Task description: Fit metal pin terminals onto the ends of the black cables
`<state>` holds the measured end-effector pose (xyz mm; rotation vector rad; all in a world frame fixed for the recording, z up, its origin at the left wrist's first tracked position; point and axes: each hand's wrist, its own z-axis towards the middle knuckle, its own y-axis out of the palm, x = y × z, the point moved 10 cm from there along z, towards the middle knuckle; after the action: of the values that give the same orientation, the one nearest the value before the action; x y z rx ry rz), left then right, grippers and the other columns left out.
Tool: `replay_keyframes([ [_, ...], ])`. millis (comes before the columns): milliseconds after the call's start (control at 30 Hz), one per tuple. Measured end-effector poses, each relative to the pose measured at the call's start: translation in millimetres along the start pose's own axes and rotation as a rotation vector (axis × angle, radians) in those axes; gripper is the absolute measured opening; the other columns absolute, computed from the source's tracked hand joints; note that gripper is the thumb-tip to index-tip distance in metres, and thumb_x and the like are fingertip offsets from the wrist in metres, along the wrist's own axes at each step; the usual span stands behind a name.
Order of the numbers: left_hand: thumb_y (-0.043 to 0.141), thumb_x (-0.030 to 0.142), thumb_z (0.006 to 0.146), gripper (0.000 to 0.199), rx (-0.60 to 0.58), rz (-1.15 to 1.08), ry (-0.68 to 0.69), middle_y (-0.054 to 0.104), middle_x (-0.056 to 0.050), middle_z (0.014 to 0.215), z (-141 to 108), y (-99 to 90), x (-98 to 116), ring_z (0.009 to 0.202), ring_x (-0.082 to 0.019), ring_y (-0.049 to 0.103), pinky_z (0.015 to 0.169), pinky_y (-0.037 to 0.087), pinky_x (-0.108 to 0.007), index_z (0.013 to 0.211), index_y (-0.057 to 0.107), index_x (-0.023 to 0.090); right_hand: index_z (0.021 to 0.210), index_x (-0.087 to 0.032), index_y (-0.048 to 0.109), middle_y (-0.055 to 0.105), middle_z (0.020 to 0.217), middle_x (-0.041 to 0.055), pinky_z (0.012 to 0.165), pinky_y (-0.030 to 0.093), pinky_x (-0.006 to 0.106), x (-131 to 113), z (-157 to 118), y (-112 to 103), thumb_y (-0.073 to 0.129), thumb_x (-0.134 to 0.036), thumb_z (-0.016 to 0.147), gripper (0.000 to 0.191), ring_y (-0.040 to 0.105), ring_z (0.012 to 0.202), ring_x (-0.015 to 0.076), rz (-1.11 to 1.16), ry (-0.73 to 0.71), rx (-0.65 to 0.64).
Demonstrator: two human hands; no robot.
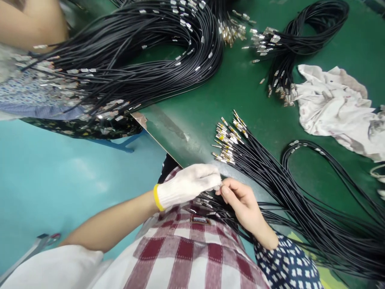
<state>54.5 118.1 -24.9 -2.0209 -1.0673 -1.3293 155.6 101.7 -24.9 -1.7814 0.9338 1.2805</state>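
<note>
My left hand [192,184], in a white knitted glove with a yellow cuff, has its fingers pressed together at the table's near edge. Its fingertips meet those of my bare right hand [242,200], whose thumb and forefinger pinch together. A tiny bit of something shows between the fingertips, too small to name. Below both hands, a bundle of black cables with metal ends [207,202] lies against my checked apron [186,249]. Just beyond them rests a larger bundle of black cables [264,160], its silver and yellow-marked terminals [227,140] pointing left.
A thick looped bundle of black cables [168,72] spans the far left of the green table [192,108], beside another person's arm [39,24]. A smaller coil [306,32] and a crumpled white cloth [333,104] lie at right. A blue stool [120,143] stands left.
</note>
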Motion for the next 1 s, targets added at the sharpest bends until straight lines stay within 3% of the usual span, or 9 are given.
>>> replay_keyframes([
  [267,0.042,0.032,0.093,0.028,0.032,0.111,-0.075,0.041,0.004,0.070,1.2,0.8,-7.0,0.066,-0.011,0.037,0.060,0.032,-0.024,0.069,0.045,0.018,0.072,-0.019,0.060,0.061,0.070,0.0022,0.062,0.045,0.025,5.8,-0.9,-0.2,0.052,-0.043,0.099,0.037,0.055,0.067,0.0159,0.021,0.006,0.053],
  [600,0.041,0.033,0.091,0.027,0.054,0.194,-0.141,0.040,0.004,0.068,3.3,1.4,-12.5,0.065,-0.011,0.037,0.057,0.032,-0.024,0.069,0.045,0.019,0.069,-0.018,0.058,0.049,0.063,-0.0005,0.048,0.033,0.024,13.0,-3.8,1.6,0.050,-0.048,0.099,0.043,0.039,0.055,0.0121,0.045,0.051,0.082],
  [833,0.042,0.032,0.092,0.028,0.050,0.169,-0.148,0.041,0.004,0.067,4.2,2.0,-12.9,0.065,-0.011,0.036,0.057,0.032,-0.023,0.069,0.045,0.019,0.071,-0.019,0.058,0.052,0.064,0.0000,0.052,0.038,0.024,9.9,-2.1,0.7,0.048,-0.047,0.100,0.042,0.045,0.058,0.0134,0.030,0.024,0.080],
  [1000,0.045,0.028,0.093,0.027,0.064,0.096,-0.142,0.047,0.006,0.067,4.6,-0.2,-8.8,0.064,-0.010,0.040,0.059,0.033,-0.023,0.070,0.054,0.018,0.081,-0.019,0.063,0.061,0.073,0.0013,0.064,0.045,0.024,7.4,-2.9,-0.5,0.046,-0.039,0.104,0.035,0.056,0.068,0.0144,0.020,-0.023,0.021],
])
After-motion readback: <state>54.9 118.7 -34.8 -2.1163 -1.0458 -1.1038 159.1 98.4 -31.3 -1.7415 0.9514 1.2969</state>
